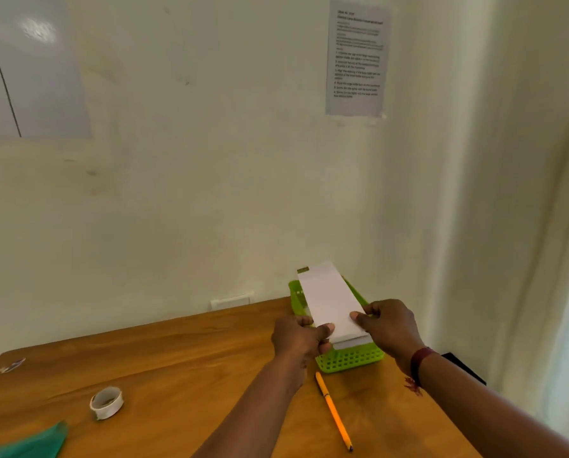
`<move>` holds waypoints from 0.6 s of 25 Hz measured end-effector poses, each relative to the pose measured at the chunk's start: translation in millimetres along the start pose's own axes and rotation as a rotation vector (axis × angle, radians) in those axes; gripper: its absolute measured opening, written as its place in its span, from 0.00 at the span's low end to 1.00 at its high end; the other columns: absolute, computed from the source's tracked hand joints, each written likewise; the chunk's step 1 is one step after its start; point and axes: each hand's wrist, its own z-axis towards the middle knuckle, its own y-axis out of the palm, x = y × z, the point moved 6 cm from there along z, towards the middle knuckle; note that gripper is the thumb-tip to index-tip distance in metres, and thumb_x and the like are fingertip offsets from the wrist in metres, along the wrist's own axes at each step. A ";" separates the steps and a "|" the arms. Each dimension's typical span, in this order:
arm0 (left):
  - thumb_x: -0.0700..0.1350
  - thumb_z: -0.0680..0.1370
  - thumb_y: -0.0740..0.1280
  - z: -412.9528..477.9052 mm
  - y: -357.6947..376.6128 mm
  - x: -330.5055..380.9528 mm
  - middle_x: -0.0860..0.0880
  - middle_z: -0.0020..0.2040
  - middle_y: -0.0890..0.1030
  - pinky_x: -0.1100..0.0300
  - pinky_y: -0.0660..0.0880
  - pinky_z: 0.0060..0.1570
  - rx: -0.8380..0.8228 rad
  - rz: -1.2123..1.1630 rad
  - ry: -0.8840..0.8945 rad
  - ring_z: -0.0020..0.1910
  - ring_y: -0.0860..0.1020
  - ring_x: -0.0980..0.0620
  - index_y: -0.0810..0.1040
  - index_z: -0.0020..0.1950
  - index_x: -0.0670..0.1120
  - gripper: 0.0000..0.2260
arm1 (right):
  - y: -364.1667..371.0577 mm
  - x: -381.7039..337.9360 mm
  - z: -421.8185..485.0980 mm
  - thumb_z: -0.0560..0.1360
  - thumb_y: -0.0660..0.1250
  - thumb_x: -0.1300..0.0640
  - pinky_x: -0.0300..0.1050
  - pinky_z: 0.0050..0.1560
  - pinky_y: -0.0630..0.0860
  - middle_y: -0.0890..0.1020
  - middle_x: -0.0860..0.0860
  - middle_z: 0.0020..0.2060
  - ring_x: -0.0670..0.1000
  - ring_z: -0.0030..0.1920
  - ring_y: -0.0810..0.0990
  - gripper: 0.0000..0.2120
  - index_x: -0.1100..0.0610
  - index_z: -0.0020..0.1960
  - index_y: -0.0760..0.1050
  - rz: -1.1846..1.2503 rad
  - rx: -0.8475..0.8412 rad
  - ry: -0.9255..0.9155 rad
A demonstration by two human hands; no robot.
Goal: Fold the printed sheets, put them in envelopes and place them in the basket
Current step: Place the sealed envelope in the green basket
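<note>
Risk first: the envelope (331,302) is held tilted above the basket (349,360), its far end raised past the basket's back rim. It looks about as long as the basket, so an uneven release could leave it propped on a wall or send it sliding onto the desk (177,358) beside the basket. Both hands pinch its near end, over the basket's front. The left hand (301,335) takes one edge and the right hand (388,325) the other, thumbs on top, fingers (374,309) curled round the edges. A pencil (334,411) lies just in front of the basket.

printed wall notice (357,57), text illegible
</note>
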 end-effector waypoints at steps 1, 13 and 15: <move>0.36 0.68 0.79 7.8 3.6 -1.5 0.39 0.52 0.80 0.54 0.83 0.37 0.021 0.001 0.005 0.36 0.83 0.47 0.75 0.53 0.37 0.19 | 3.0 5.6 9.5 0.72 0.74 0.51 0.44 0.33 0.70 0.81 0.54 0.32 0.52 0.35 0.78 0.11 0.58 0.37 0.81 -0.016 0.000 0.018; 0.54 0.69 0.78 33.7 6.0 -22.7 0.46 0.46 0.79 0.49 0.83 0.39 0.165 0.206 0.218 0.38 0.82 0.51 0.77 0.50 0.46 0.18 | 33.9 38.7 46.7 0.77 0.66 0.45 0.41 0.28 0.62 0.71 0.49 0.21 0.48 0.24 0.69 0.23 0.59 0.29 0.76 -0.255 -0.023 -0.056; 0.62 0.71 0.72 31.6 2.1 -24.6 0.51 0.45 0.80 0.48 0.82 0.41 0.212 0.271 0.286 0.41 0.82 0.50 0.77 0.48 0.51 0.17 | 34.6 38.4 43.4 0.77 0.65 0.44 0.40 0.27 0.63 0.71 0.48 0.21 0.47 0.24 0.69 0.22 0.58 0.32 0.78 -0.274 -0.011 -0.087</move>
